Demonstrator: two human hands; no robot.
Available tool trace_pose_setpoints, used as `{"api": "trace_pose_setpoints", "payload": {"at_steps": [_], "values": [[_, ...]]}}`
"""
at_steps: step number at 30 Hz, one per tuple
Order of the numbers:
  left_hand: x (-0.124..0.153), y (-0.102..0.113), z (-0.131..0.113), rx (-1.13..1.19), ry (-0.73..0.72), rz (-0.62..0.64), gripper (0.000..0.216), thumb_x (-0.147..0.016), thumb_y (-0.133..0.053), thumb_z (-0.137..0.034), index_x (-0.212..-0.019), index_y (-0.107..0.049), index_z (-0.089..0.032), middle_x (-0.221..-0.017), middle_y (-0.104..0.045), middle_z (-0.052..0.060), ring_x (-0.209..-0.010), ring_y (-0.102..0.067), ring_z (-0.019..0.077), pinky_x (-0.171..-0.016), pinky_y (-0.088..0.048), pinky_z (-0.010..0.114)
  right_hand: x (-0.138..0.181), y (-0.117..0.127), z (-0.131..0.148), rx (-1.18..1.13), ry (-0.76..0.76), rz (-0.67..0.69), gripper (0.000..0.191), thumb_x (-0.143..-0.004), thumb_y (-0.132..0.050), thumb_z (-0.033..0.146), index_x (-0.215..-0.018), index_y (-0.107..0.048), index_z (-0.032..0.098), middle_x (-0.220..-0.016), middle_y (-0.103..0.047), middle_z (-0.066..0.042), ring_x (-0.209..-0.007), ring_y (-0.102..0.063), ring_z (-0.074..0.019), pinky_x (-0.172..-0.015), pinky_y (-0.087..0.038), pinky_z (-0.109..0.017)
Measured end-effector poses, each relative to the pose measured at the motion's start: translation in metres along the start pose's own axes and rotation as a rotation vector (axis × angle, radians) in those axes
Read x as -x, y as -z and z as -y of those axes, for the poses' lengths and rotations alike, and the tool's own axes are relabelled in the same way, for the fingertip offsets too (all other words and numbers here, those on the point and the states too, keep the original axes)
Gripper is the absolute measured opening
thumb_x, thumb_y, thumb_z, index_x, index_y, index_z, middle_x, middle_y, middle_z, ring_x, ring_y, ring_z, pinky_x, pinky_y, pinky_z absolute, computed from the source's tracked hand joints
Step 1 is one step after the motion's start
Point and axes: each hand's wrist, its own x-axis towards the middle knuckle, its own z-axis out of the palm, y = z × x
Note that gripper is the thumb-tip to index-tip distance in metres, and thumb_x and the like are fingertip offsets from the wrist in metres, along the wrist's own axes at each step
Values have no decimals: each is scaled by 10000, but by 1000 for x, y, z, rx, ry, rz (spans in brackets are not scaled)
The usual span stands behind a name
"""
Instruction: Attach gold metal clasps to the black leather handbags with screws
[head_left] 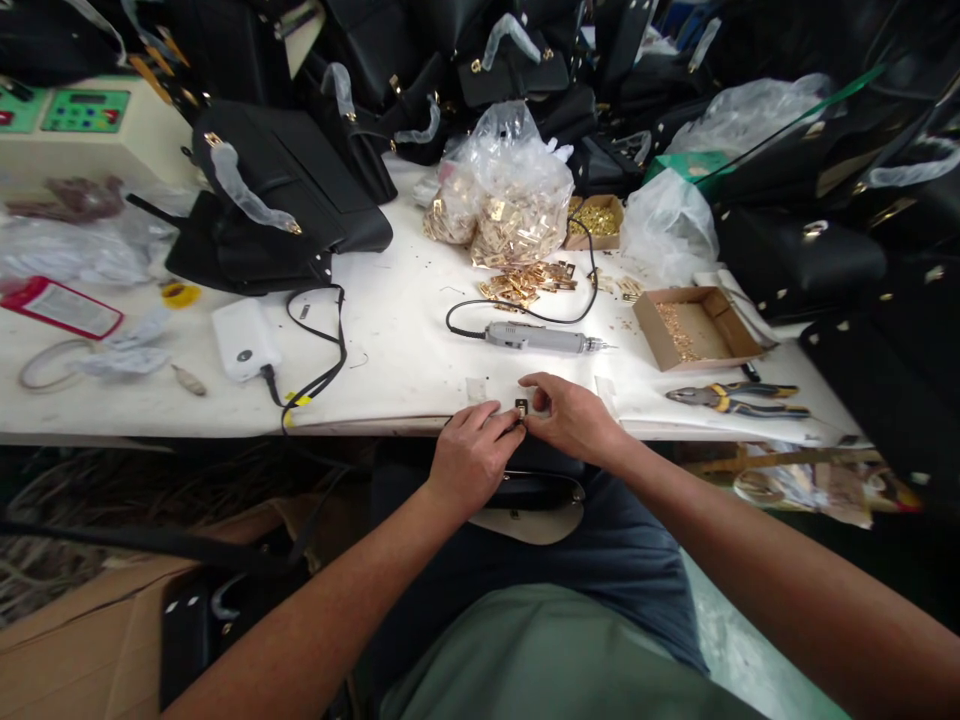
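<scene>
A black handbag (525, 490) lies across my lap against the table edge, its pale curved panel facing up. My left hand (471, 455) grips the upper part of the bag, fingertips beside a small dark and metallic fitting (521, 408). My right hand (574, 415) comes from the other side, thumb against the fitting and forefinger bent above it. The undersides of both hands' fingers are hidden. Past the hands, a grey electric screwdriver (536, 338) lies on its side with its bit to the right. Loose gold-coloured hardware (529, 285) is heaped behind it.
Pliers (735, 398) and a cardboard box of tiny screws (697, 325) are on the right. Bags of metal parts (517, 200) stand behind. A white power adapter (245, 338), black cable (339, 340) and black handbags (285, 190) are on the left.
</scene>
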Motion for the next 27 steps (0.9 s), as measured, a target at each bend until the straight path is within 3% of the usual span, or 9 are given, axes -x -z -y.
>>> {"api": "trace_pose_setpoints", "payload": {"at_steps": [5,21,27], "values": [[2,-2,3,41,14,-4,223,-965,-595,-166,-1087,-763,-248,-1234,-751,43,-1190,-646,278,-948,-542,451,-6,2,3,-18,-28,71,477,-783,-692,192,-1255,-626,214,-873,-664,21,-741,-582,-134,-680,-406,-245],[3,-4,13,149,31,-17,245,-962,-609,-172,-1132,-758,-267,-1242,-754,35,-1195,-655,276,-944,-535,448,-3,0,12,23,-80,51,515,-781,-661,147,-1284,-580,218,-963,-660,-9,-814,-594,-164,-761,-439,-273],[4,-6,16,152,-1,-50,248,-952,-623,-159,-1159,-735,-240,-1274,-742,4,-1204,-646,278,-972,-521,442,-1,-2,11,-21,-106,17,341,-788,-672,177,-1120,-610,222,-903,-660,9,-765,-597,-151,-706,-426,-264]]}}
